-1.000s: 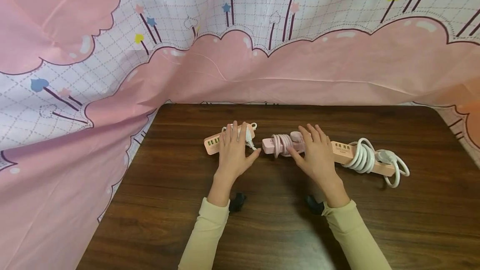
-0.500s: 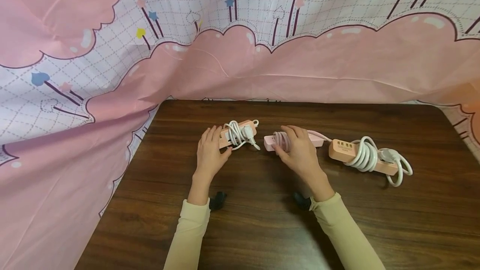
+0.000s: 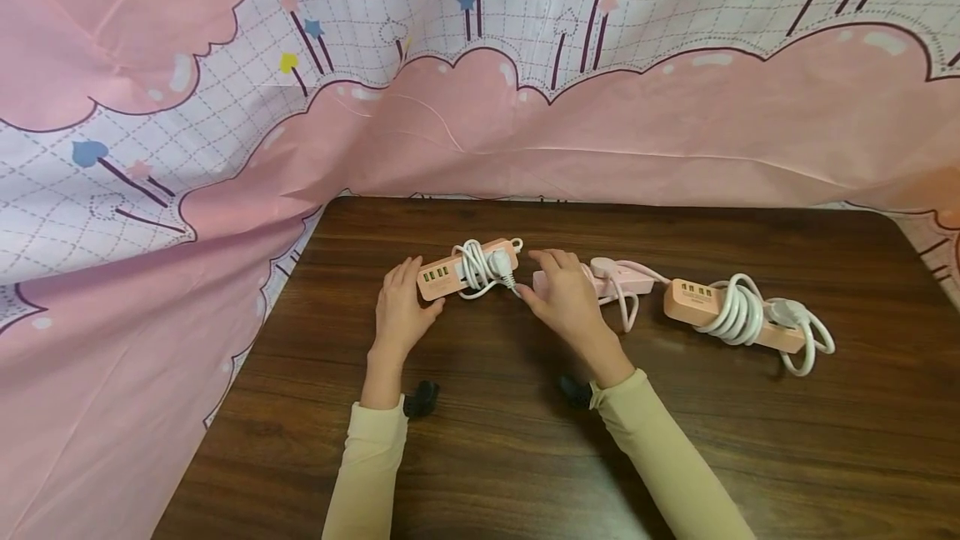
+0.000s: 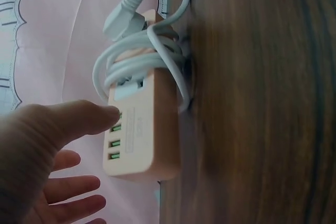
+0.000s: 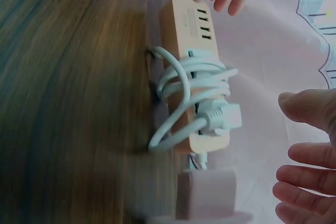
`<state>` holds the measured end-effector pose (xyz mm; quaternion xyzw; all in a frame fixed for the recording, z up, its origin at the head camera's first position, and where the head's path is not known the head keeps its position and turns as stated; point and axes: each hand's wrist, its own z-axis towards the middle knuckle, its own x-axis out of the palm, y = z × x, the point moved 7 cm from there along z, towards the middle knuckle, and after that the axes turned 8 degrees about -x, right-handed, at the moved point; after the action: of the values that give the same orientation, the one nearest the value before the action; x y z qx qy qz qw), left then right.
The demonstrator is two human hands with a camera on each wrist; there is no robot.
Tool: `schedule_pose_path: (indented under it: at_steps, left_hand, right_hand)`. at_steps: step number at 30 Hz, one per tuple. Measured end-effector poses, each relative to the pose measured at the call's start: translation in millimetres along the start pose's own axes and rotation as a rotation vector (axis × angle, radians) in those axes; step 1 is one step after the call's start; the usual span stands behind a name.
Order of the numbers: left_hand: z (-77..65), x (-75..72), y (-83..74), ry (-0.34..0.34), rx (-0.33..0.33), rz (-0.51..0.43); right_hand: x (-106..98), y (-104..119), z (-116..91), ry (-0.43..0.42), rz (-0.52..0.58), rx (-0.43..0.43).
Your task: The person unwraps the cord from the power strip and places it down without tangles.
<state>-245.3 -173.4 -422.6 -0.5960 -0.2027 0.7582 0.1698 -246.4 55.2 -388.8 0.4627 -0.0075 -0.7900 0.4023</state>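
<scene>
A peach power strip [image 3: 431,280] with a white cord wrapped round it lies back left of centre on the table. At its left end is my left hand [image 3: 397,307], thumb on the near side and fingers on the far side. In the left wrist view the thumb [image 4: 89,119] overlaps the USB ports; contact is unclear. My right hand [image 3: 570,298] hovers between this strip's plug end and a pink power strip [image 3: 633,280], hiding part of the pink one. Its fingers [image 5: 304,177] look relaxed and hold nothing in the right wrist view.
Right of the pink strip lies a second peach power strip [image 3: 686,298] with a thick white coiled cord. All rest on a dark wooden table [image 3: 480,457]. A pink and white patterned cloth [image 3: 600,132] hangs behind the table and along its left.
My left hand has moved left, from over the first peach strip to its left end. The right hand has moved left across the pink strip, uncovering its plug and cord.
</scene>
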Motion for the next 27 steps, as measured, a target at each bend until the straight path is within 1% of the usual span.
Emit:
schedule_pose_path:
  at_steps: [4,11,18,23,27]
  left_hand:
    - [1.0,1.8,5.5,0.006,-0.009,0.001]
    - [4.6,10.2,14.0,0.029,-0.036,-0.007]
    - [5.7,14.2,18.6,0.038,-0.051,-0.036]
    - [8.2,18.5,20.3,0.025,-0.053,-0.073]
    - [11.3,20.8,19.7,0.007,-0.043,-0.090]
  right_hand:
    - [8,2,3,0.007,0.003,-0.001]
    - [19,-1,4,0.018,0.005,0.025]
    - [25,0,6,0.020,0.016,0.026]
    - [29,0,9,0.026,0.015,0.032]
    - [31,2,11,0.005,0.009,0.013]
